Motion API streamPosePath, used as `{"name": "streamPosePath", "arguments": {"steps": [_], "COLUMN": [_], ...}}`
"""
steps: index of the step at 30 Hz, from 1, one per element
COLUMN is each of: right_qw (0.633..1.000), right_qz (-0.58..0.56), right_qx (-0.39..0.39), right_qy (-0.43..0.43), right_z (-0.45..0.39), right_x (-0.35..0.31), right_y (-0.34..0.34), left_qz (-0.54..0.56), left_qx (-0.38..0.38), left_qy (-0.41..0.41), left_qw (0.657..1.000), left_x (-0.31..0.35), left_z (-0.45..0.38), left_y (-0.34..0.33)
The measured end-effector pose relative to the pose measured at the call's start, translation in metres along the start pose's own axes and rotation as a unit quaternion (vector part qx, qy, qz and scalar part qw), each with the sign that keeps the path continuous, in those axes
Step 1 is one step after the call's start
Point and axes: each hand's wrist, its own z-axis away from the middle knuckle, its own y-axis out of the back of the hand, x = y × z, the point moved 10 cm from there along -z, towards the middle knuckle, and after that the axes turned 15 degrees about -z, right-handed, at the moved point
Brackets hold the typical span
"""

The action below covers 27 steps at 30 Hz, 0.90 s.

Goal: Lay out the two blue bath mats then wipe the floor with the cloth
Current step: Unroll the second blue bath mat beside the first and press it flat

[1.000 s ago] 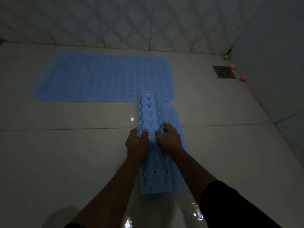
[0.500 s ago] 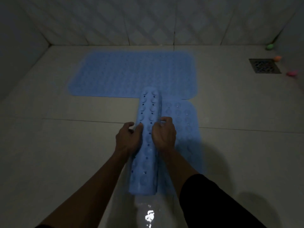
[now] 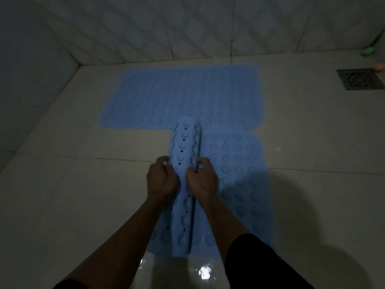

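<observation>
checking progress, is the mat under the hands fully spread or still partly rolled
Partly rolled. The near mat lies flat on its right side, while both hands, left and right, grip its rolled left portion.

Dim, bluish, underexposed picture. The floor (image 3: 62, 205) is a muddy grey, with bright specular glare on a wet patch at 6 o'clock. A soft, broad shadow spreads at 4 o'clock. Corners darken, most at 9 to 11 o'clock. Wall tile lines bow with wide-angle distortion. The far blue mat (image 3: 166, 97) looks smeared and soft.

Both hands (image 3: 181, 180) grip the half-rolled mat (image 3: 184, 147) on the floor (image 3: 73, 184).
</observation>
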Motion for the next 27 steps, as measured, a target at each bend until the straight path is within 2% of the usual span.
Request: {"name": "streamPosePath", "arguments": {"steps": [6, 10, 13, 16, 19, 25, 27], "right_qw": [0.999, 0.998, 0.997, 0.99, 0.988, 0.995, 0.995], "right_qz": [-0.006, 0.012, 0.061, 0.121, 0.135, 0.086, 0.08], "right_qx": [-0.045, -0.002, -0.018, -0.056, -0.061, -0.044, -0.052], "right_qy": [0.007, 0.057, 0.054, 0.043, 0.033, -0.006, -0.041], "right_z": [0.003, 0.003, -0.009, -0.017, -0.019, -0.019, -0.015], "right_x": [-0.005, -0.015, -0.017, -0.017, -0.014, -0.005, -0.002], "right_y": [-0.035, -0.049, -0.065, -0.091, -0.112, -0.127, -0.13], "left_qz": [0.036, 0.03, 0.047, 0.07, 0.108, 0.101, 0.128], "left_qx": [-0.056, -0.02, 0.005, -0.038, -0.081, 0.011, 0.008], "left_qy": [0.007, 0.013, 0.032, 0.05, 0.078, 0.077, 0.075], "left_qw": [0.998, 0.999, 0.998, 0.996, 0.988, 0.992, 0.989], "left_x": [-0.03, -0.056, -0.079, -0.099, -0.116, -0.126, -0.128], "left_z": [-0.02, -0.04, -0.058, -0.07, -0.076, -0.084, -0.083], "left_y": [0.0, 0.017, 0.028, 0.023, 0.015, 0.039, 0.044]}}
